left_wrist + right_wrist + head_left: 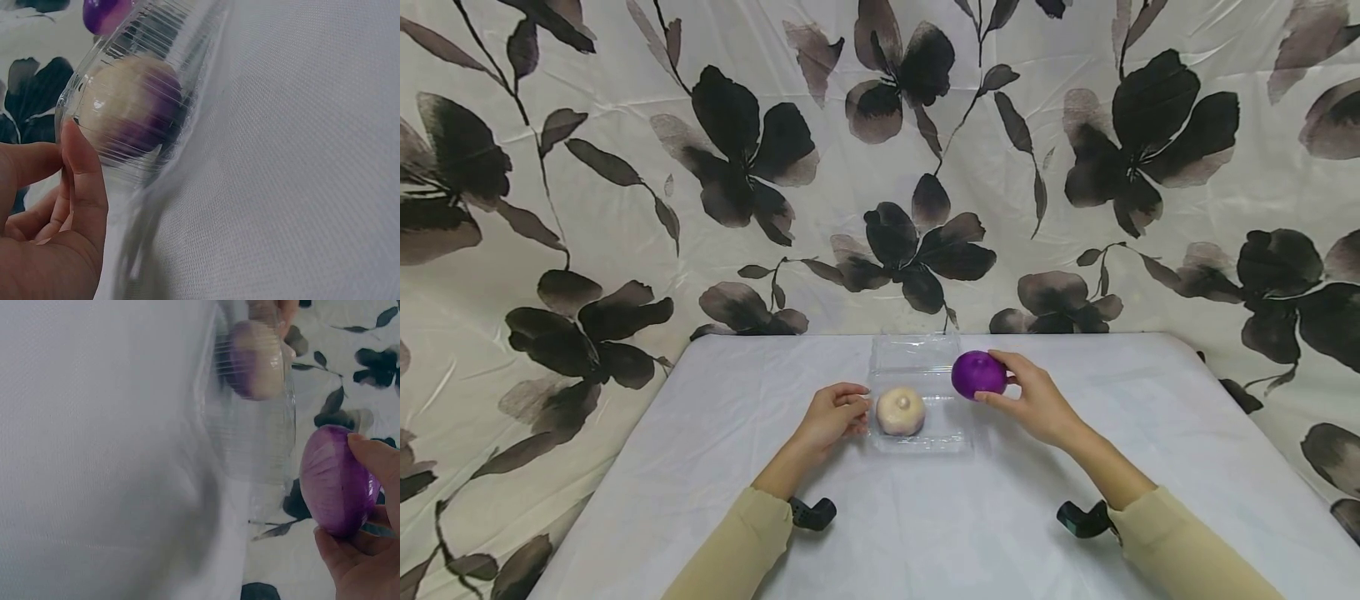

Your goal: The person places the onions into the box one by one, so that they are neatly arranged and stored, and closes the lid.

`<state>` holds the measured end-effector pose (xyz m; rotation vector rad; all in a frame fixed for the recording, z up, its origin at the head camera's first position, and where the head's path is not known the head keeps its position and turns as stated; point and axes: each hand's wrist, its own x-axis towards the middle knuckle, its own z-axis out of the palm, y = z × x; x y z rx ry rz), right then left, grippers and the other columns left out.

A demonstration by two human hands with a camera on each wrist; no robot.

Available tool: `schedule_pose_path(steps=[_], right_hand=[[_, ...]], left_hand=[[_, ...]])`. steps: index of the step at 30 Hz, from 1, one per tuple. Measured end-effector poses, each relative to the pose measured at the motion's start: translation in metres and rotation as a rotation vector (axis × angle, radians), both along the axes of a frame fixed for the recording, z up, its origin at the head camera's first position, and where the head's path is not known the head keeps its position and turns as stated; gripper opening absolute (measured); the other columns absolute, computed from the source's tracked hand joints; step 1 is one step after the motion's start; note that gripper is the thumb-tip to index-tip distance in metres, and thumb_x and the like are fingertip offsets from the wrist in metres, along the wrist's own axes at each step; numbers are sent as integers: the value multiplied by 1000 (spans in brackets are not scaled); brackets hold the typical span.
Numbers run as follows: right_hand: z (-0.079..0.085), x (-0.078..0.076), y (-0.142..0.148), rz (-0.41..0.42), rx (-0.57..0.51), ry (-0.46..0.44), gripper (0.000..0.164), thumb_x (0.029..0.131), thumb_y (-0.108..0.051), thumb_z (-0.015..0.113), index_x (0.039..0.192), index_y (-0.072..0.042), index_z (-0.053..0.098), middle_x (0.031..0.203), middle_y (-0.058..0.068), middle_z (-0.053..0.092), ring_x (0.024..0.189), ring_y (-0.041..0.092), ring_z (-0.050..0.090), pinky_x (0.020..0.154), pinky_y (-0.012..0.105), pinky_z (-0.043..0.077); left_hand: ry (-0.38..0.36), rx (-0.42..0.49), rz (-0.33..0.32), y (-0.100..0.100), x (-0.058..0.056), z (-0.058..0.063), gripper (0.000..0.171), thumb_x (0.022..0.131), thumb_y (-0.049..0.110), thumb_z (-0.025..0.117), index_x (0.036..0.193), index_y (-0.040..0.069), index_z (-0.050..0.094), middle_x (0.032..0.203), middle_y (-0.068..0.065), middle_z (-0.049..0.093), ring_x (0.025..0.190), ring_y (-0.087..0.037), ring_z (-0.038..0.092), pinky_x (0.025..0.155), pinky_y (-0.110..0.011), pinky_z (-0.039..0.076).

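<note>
My right hand (1037, 400) holds a purple turnip (979, 375) between thumb and fingers, raised near the right side of a clear plastic clamshell container (943, 425). Paler streaks show on the turnip's side in the right wrist view. Inside the container's left half sits a second turnip (901, 413), cream on top with a small nub and purple lower down. The left hand (829, 425) is at the container's left edge. In the left wrist view its thumb and forefinger pinch the clear rim (64, 115). The container's lid (913, 354) stands folded back at the far side.
A white cloth covers the table (700, 467). Behind it hangs a pale curtain with dark flowers (895, 250). Black devices (1084, 521) are worn at both wrists, close over the cloth.
</note>
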<state>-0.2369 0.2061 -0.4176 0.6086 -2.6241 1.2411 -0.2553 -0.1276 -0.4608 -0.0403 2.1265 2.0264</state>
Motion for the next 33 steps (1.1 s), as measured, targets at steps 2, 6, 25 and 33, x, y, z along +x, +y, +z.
schedule_pose_path(steps=[2,6,25,33], right_hand=[[-1,1,-3,7,11,-1,70,88,-17,83,145,5,48,140,23,57,116,37,62,98,54,53],[-1,2,-9,16,28,-9,70,88,-18,83,145,3,49,139,22,57,114,36,63,98,56,53],[-11,2,-36,88,126,67,65,83,-16,87,139,0,56,136,17,60,126,35,58,105,53,50],[-14,4,-43,75,229,81,69,83,-16,87,141,3,54,138,20,58,130,40,54,109,56,44]], left_hand=[[1,1,-1,0,0,0,29,98,4,66,126,-3,61,94,-11,64,71,-13,59,61,-24,56],[1,3,-6,-1,0,0,31,98,4,66,127,-3,60,94,-10,64,71,-13,59,61,-23,56],[3,10,-15,-1,-1,-2,30,98,4,66,127,-4,60,90,-7,63,71,-13,60,61,-24,57],[1,13,-18,-1,0,0,31,98,4,66,128,-4,60,91,-7,64,71,-13,60,62,-24,57]])
